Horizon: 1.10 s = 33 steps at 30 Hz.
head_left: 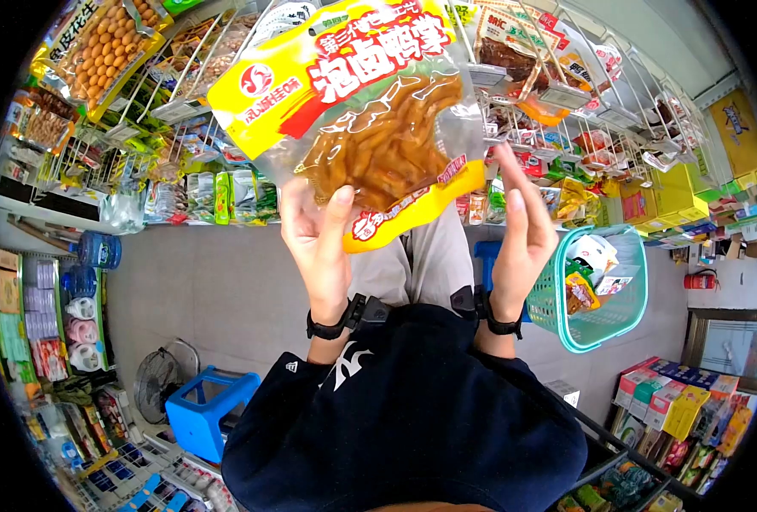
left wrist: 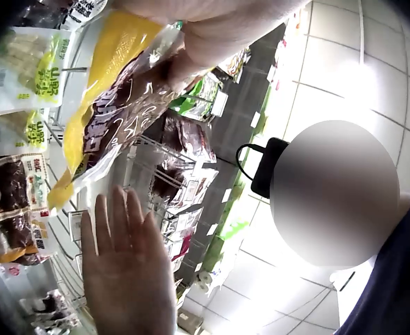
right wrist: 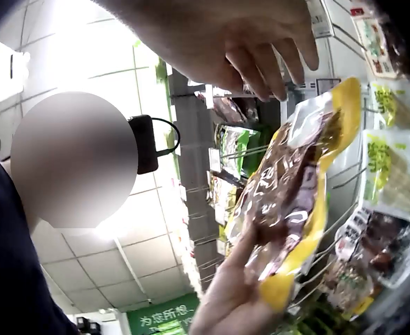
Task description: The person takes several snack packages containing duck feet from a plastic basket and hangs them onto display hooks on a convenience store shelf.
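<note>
A large yellow-and-clear bag of braised duck feet is held up in front of the shelves, its printed face toward the head camera. My left hand pinches its lower left edge, thumb across the front and fingers behind. Beside the bag's right edge is my right hand, fingers straight and holding nothing. In the left wrist view, this right hand is spread apart from the bag. The right wrist view shows the left hand gripping the bag's lower end.
A turquoise shopping basket with several packets stands at my right. Wire racks of packaged snacks run along the front. At the left rear are a blue stool and a fan; stacked boxes stand at the right rear.
</note>
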Motion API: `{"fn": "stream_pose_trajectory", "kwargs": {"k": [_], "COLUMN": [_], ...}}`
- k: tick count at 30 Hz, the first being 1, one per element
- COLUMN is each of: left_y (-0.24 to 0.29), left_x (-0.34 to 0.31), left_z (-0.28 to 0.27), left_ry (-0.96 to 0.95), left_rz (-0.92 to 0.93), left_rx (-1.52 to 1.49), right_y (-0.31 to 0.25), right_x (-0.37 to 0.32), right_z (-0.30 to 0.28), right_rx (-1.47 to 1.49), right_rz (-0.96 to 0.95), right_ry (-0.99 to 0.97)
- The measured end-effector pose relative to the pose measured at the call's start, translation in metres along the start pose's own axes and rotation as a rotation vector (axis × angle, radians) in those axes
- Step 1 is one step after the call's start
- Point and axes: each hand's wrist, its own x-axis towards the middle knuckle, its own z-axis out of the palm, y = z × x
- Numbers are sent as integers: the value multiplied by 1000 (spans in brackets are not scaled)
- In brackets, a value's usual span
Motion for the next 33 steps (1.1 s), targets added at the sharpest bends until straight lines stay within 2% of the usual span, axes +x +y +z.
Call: {"fn": "stream_pose_trajectory", "kwargs": {"k": [2,4,6,7,8,10,11,12,14,15,16,18,20,22,23,24,26,27,29,30,33], "left_y": [-3,-4,-3,-1,3,11,16,21,23,22,20,20,16,21,17,16,15,16,16,17,16], "left_x": [-1,-7,-13,-10,-8,-10,-9,-9,-10,-12,-12,-12,-10,-9,-4,0,4,4,1,-1,-10], "left_z": [8,15,28,33,39,45,47,48,52,51,50,46,38,30,27,27,25,24,23,21,9], "left_ry": [-51,-70,-271,-391,-511,-684,-781,-876,-989,-1034,-1057,-1069,-917,-635,-483,-487,-279,-279,-339,-340,-444], "left_rz": [150,197,241,368,496,383,427,469,445,420,409,420,487,548,637,632,511,509,248,247,-30], "left_rx": [168,443,403,504,604,566,690,815,738,699,636,632,560,592,578,579,444,449,290,292,327], "right_y": [1,9,18,16,19,23,20,25,13,7,1,-3,-2,1,-2,-2,0,2,5,5,2], "right_x": [-4,-5,-17,-20,-26,-37,-42,-33,-34,-27,-23,-20,-19,-19,-20,-21,-22,-22,-23,-22,-21], "right_z": [7,13,16,15,10,-3,-7,-8,-8,-13,-13,-16,-20,-22,-25,-27,-28,-29,-31,-31,-30], "right_rx": [162,51,125,222,221,315,311,316,557,515,584,676,651,721,708,707,705,708,737,751,691], "right_rz": [94,9,95,177,171,331,380,126,257,230,279,253,247,193,187,190,160,165,158,153,167], "right_ry": [-233,-372,-356,-344,-341,-338,-164,-132,49,17,55,84,106,61,38,43,109,110,90,81,99]}}
